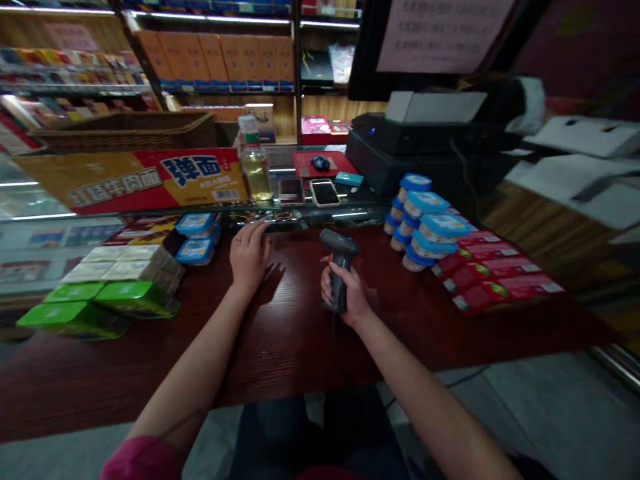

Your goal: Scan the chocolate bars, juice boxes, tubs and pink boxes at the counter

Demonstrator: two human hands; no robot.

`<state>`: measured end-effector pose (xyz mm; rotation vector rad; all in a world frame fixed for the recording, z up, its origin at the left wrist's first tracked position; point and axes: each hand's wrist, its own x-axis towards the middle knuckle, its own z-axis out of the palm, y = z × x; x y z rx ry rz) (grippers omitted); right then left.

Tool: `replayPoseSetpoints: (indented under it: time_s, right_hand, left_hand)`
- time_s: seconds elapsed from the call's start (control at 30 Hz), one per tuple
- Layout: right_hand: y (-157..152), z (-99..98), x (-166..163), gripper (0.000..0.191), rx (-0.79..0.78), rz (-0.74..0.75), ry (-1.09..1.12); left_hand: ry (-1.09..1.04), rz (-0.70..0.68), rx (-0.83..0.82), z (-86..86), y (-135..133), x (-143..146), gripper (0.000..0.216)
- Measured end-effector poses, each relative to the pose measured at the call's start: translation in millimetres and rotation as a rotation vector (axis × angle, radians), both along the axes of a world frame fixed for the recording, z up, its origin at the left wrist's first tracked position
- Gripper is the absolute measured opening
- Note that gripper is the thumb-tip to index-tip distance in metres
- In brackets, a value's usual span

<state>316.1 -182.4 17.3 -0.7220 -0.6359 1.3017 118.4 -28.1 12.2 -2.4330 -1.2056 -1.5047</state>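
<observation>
My right hand [354, 293] is wrapped round the handle of a dark grey barcode scanner [340, 250], its head tilted up and pointing left. A cable runs down from the handle. At the left, my left hand [250, 250] hovers at the dark red wooden table [295, 347], fingers loosely stretched out and holding nothing. Blue-lidded tubs [197, 237] stand just left of that hand. To the right of the scanner rises a stack of more blue-lidded tubs [437, 227], with several red boxes [500, 273] in a row beside it.
Green packs [95, 307] and pale cartons [120, 263] fill the table's left side. Behind are a noodle carton [150, 179], a bottle [256, 167], a phone [325, 193] and a mouse [320, 163]. A black monitor [367, 50] stands at the back right.
</observation>
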Motion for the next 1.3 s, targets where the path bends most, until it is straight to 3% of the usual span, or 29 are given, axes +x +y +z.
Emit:
replayPoseSetpoints:
  time_s: [0.13,0.23,0.43,0.53,0.6,0.7,0.8,0.9,1.0,1.07,1.17,1.3]
  right_hand:
    - [-55.4,-6.4,36.2,0.034,-0.007,-0.196,-0.023]
    - [-98.3,-12.7,64.9,0.032,0.007,-0.356,-0.043]
    - [-139.5,-17.3,101.9,0.036,0.002,-0.575,-0.007]
    - [-138.7,-18.6,104.1,0.037,-0.004,-0.605,0.031]
    - [-137.2,-18.9,102.9,0.039,-0.007,-0.600,0.031]
    - [-138.6,-18.5,102.6,0.039,-0.011,-0.573,0.022]
    - [-140.1,-17.2,104.0,0.035,-0.016,-0.518,0.014]
    - [-127.0,-14.5,99.9,0.033,-0.022,-0.360,-0.011]
    - [-90.4,-11.0,84.0,0.035,-0.027,-0.104,-0.018]
    - [-56.3,-8.6,67.7,0.034,-0.036,0.072,-0.010]
    - [-3.5,-5.3,40.8,0.031,-0.070,0.264,-0.016]
    - [47.4,-4.6,9.6,0.033,-0.083,0.408,-0.059]
  left_hand:
    - [0.068,-0.376,-0.012,2.6,-46.7,92.9,0.038]
    - [0.030,-0.528,-0.010,16.1,-77.5,164.5,0.045]
    - [0.018,-0.636,0.003,48.5,-107.7,284.7,0.057]
    - [0.028,-0.618,-0.035,55.2,-109.2,314.3,0.038]
    - [0.033,-0.624,-0.067,57.8,-108.7,318.7,0.028]
    - [-0.088,-0.697,-0.104,61.0,-107.6,303.1,0.026]
    - [-0.339,-0.787,-0.192,58.9,-100.0,264.3,0.024]
    - [-0.569,-0.820,-0.477,45.6,-80.4,207.2,0.027]
    - [-0.771,-0.748,-0.890,25.4,-56.3,138.9,0.033]
    - [-0.877,-0.689,-1.062,14.7,-44.0,93.3,0.031]
    - [-1.013,-0.654,-1.169,7.0,-32.7,35.5,0.037]
    - [-1.153,-0.566,-1.142,3.0,-17.3,-12.6,0.053]
